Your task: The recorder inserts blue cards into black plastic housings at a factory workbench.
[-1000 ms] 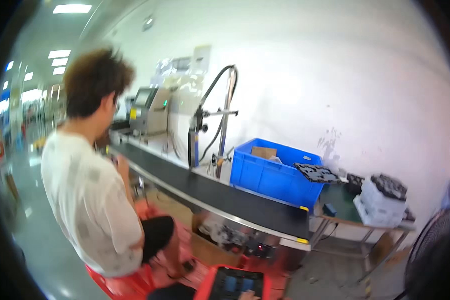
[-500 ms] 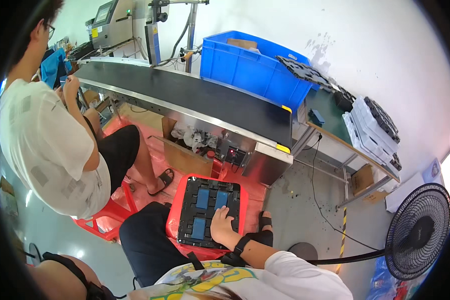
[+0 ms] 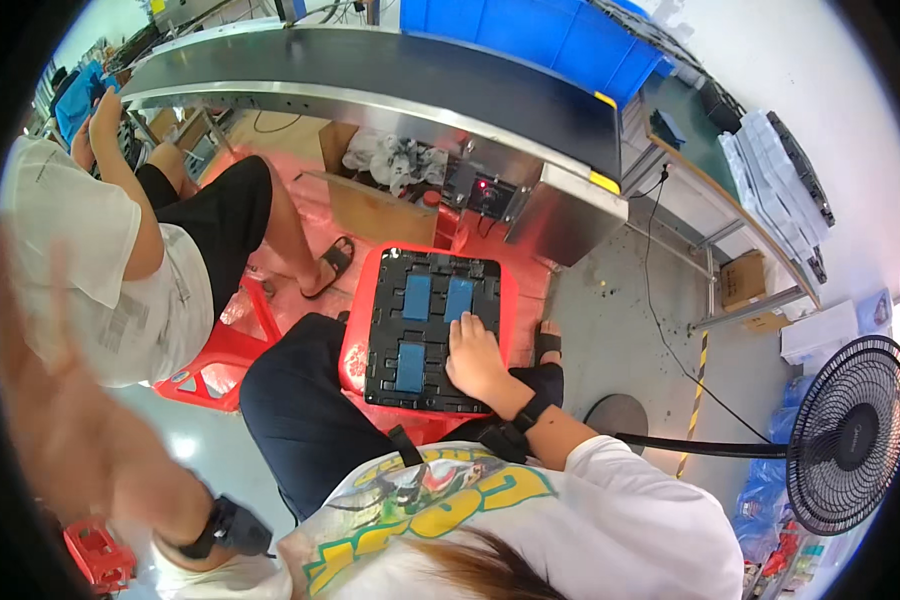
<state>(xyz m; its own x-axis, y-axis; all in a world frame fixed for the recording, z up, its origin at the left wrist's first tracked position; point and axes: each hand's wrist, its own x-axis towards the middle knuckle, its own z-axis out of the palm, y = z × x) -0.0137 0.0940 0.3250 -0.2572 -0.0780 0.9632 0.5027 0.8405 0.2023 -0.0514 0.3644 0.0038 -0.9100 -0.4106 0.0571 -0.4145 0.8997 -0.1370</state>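
Note:
A black slotted tray (image 3: 435,385) lies on a red plastic stool (image 3: 355,350) between my knees. Three blue rectangular blocks sit in it: an upper left block (image 3: 416,297), an upper right block (image 3: 458,299) and a lower left block (image 3: 410,367). My right hand (image 3: 478,358) rests on the tray's right side, fingers outstretched, below the upper right block; what lies under the palm is hidden. Close to the camera at the left, my left hand (image 3: 80,420) is raised and smeared by motion, so its fingers do not show clearly.
A dark conveyor belt (image 3: 370,85) runs across the far side, with a blue crate (image 3: 540,40) behind it. At left a person (image 3: 100,260) sits on a red stool (image 3: 220,365). A black fan (image 3: 850,440) stands at right, near a workbench holding stacked white trays (image 3: 775,175).
My left hand has swung up into view at the left. My right hand stays on the tray's right side. The view has tilted downward, so the stool and tray appear higher.

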